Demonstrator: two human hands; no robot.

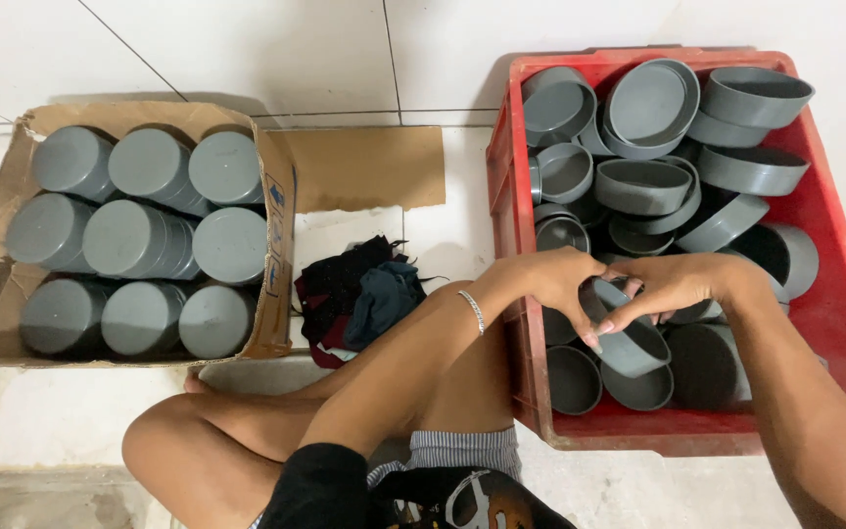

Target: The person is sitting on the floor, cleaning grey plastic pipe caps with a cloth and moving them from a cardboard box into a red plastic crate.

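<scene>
A red crate (839,323) sits on the tiled floor (247,49) at the right, heaped with loose grey caps (653,98) lying at all angles. At the left, a torn cardboard box (276,264) holds stacked grey caps in three rows of three, flat ends facing up. Between box and crate, near the person's bent knee, lies a bundle of dark rags (359,294).

Both hands meet over the crate's near-left part. The left hand (555,284) curls around one cap (629,343), fingers bent down over its left rim, a bracelet (472,312) on the wrist. The right hand (663,289) closes over the same cap from the right, fingers folded across its top edge. The cap is held tilted, just above the others in the crate.
</scene>
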